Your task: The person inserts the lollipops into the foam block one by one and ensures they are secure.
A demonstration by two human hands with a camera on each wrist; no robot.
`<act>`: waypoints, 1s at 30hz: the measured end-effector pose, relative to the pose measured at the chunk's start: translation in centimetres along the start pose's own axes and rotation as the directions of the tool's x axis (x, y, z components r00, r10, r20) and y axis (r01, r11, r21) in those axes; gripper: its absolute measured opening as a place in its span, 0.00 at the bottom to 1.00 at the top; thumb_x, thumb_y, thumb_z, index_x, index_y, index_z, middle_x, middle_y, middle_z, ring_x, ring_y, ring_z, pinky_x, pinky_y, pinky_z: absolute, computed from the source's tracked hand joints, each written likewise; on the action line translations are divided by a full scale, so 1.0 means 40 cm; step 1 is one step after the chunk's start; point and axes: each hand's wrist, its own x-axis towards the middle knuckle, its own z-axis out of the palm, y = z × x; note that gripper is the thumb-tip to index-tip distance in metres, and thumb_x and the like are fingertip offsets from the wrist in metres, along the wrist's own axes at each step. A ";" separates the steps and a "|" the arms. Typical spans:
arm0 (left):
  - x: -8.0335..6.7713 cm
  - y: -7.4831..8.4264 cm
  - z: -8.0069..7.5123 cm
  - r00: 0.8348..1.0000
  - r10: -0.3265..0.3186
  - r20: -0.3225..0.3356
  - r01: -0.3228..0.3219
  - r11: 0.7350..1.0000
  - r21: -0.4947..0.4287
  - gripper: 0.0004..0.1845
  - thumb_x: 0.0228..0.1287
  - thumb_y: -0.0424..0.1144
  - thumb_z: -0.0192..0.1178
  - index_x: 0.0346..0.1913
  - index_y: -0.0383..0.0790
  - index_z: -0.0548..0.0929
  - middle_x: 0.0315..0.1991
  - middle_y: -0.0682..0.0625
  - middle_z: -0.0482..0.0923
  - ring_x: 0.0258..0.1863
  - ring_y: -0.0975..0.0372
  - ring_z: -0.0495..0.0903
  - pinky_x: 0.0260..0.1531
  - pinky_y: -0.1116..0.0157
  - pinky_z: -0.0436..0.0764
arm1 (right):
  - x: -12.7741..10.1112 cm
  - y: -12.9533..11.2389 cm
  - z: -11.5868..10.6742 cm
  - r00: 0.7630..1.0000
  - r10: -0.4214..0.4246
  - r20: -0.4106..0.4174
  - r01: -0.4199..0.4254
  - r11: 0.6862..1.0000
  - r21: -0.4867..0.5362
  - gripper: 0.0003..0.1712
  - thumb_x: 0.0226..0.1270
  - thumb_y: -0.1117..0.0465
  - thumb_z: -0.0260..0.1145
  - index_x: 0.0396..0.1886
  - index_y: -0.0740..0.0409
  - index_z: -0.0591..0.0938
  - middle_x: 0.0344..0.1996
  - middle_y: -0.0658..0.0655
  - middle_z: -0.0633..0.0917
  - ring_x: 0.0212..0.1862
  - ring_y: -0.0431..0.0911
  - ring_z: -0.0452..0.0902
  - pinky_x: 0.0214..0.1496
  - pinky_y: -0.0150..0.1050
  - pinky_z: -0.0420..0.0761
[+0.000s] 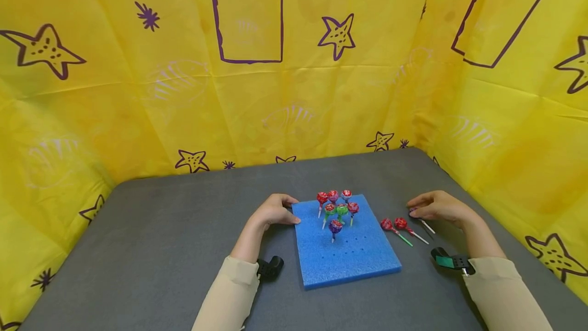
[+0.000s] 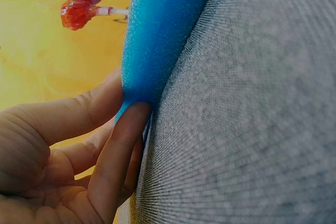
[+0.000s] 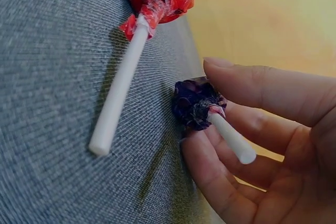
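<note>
Yellow sheeting printed with purple stars and rectangles encloses the grey felt table (image 1: 184,229) on three sides, and we work on that surface with both hands. Near the middle lies the blue foam board (image 1: 344,254), pierced with rows of small holes. We count seven standing lollipops (image 1: 336,207) planted upright in its far rows, while the near rows of holes remain unfilled. Our left hand (image 1: 275,211) rests at the board's far left corner; the left wrist view shows its fingers (image 2: 118,150) pressed against the foam edge, thumb on one face and index finger on the other, pinching the corner lightly to steady it. Our right hand (image 1: 438,206) sits on the felt to the right of the board, well apart from it; in the right wrist view its thumb and fingertips close round the purple lollipop (image 3: 197,103), whose white stick points toward the palm and whose head is touching or just off the felt. Two red lollipops (image 1: 395,226) lie flat on the felt between the board and the right hand, one with a green stick and one with a white stick. We judge the filling well under way: seven placed, one in hand, two waiting
</note>
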 end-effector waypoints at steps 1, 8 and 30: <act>-0.001 0.001 0.000 1.000 -0.001 0.000 0.001 1.000 0.000 0.26 0.50 0.30 0.75 0.55 0.36 0.83 0.49 0.40 0.80 0.39 0.60 0.82 0.40 0.63 0.86 | 0.001 0.000 0.000 1.000 0.002 -0.001 -0.002 1.000 0.000 0.30 0.66 0.57 0.69 0.60 0.75 0.76 0.59 0.73 0.79 0.43 0.30 0.79 0.47 0.29 0.83; 0.001 0.001 -0.001 1.000 0.005 0.006 -0.005 1.000 -0.003 0.25 0.50 0.30 0.74 0.55 0.35 0.83 0.48 0.39 0.80 0.38 0.60 0.82 0.40 0.63 0.86 | 0.004 0.004 0.003 1.000 0.008 -0.019 -0.009 1.000 -0.024 0.28 0.65 0.57 0.70 0.58 0.73 0.79 0.56 0.71 0.82 0.41 0.32 0.80 0.46 0.28 0.83; -0.001 0.003 -0.003 1.000 -0.012 -0.003 0.012 1.000 0.009 0.25 0.51 0.31 0.74 0.55 0.36 0.83 0.50 0.40 0.80 0.38 0.60 0.81 0.41 0.63 0.86 | 0.002 -0.020 0.005 0.996 -0.024 -0.084 0.014 0.994 -0.110 0.26 0.65 0.56 0.69 0.56 0.70 0.81 0.52 0.68 0.85 0.43 0.38 0.81 0.44 0.30 0.83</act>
